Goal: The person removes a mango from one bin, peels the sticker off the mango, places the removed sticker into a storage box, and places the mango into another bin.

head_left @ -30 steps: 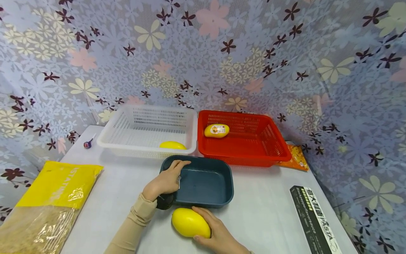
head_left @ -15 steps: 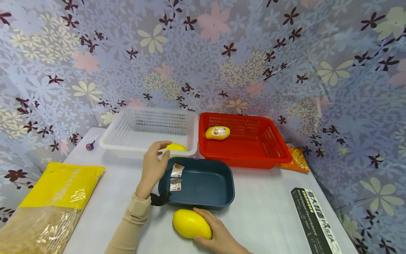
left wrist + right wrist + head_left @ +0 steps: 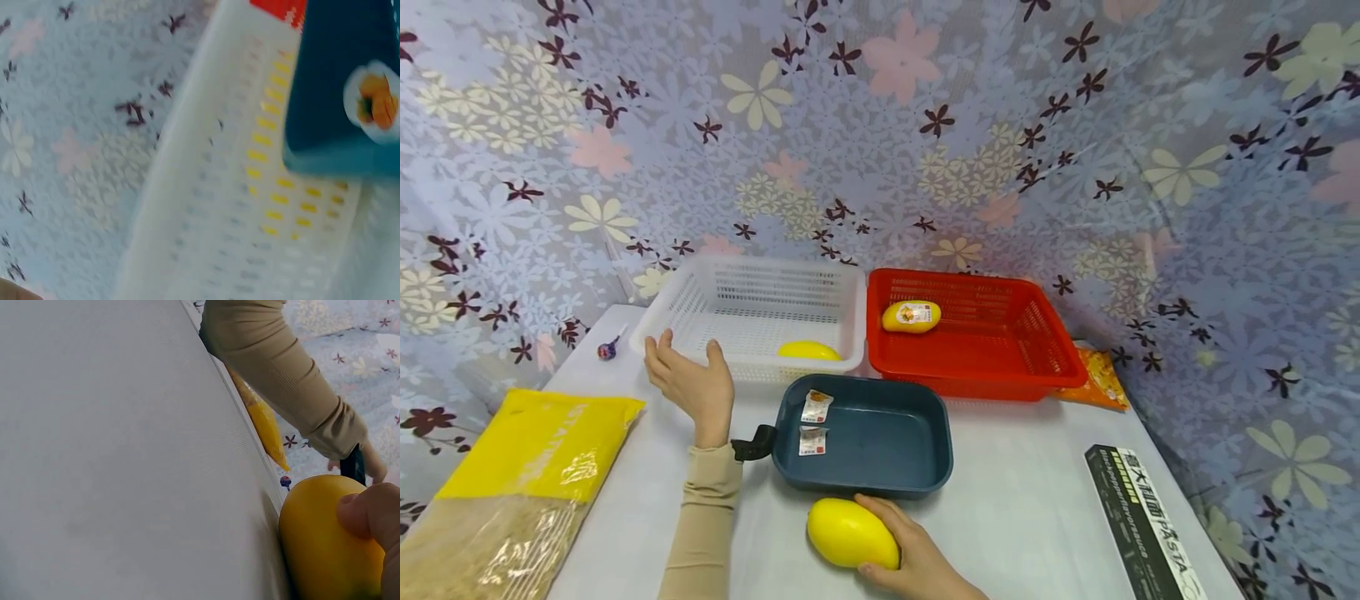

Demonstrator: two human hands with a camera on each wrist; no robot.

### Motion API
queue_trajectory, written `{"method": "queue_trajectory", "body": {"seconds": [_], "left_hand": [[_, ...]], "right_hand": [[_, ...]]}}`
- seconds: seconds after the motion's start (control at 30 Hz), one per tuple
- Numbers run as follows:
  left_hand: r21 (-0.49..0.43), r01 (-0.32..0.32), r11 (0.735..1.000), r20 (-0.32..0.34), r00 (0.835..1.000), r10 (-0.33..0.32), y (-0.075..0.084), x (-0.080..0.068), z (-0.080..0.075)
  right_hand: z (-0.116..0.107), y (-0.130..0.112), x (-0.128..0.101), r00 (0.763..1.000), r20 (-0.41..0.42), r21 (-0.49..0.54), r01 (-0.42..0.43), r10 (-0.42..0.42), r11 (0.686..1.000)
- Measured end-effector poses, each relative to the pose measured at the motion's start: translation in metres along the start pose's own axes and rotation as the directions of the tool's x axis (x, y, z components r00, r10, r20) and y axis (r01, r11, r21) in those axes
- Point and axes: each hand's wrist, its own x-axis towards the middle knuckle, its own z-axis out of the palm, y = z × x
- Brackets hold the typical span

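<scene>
My right hand (image 3: 913, 550) grips a smooth yellow mango (image 3: 852, 533) at the table's near edge, thumb low and fingers over its right end. In the right wrist view the thumb presses on the mango (image 3: 322, 534). My left hand (image 3: 692, 379) is raised before the white basket's front left corner, fingers spread and holding nothing. Inside the dark blue tray (image 3: 887, 433), two peeled stickers, an upper sticker (image 3: 816, 407) and a lower sticker (image 3: 812, 441), lie at its left end.
Behind the tray stand a white basket (image 3: 748, 362) with a yellow mango (image 3: 808, 350) and a red basket (image 3: 977, 367) with a labelled mango (image 3: 912, 316). A lollipop (image 3: 607, 349) and yellow bag (image 3: 527, 475) lie left; a pasta box (image 3: 1138, 517) and orange packet (image 3: 1101, 379) lie right.
My left hand has lifted out of the blue tray and moved left, uncovering the two stickers. The right hand keeps its grip on the mango in the same place.
</scene>
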Motion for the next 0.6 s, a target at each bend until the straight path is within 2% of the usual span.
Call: {"method": "queue_trajectory", "body": {"seconds": [0.2,0.4,0.6], "left_hand": [[0.005,0.098,0.995,0.045,0.994,-0.098,-0.017,0.008,0.0],[-0.033,0.105,0.994,0.05,0.993,-0.103,-0.025,0.01,0.004],[-0.023,0.099,0.995,0.08,0.992,-0.097,-0.024,0.01,0.007]], "right_hand": [[-0.001,-0.003,-0.001,0.999,0.02,0.028,-0.028,0.027,0.999],[-0.008,-0.009,-0.005,0.999,0.039,0.024,-0.013,0.012,1.0],[-0.015,-0.024,-0.011,0.997,0.041,0.014,0.058,-0.058,0.998]]}}
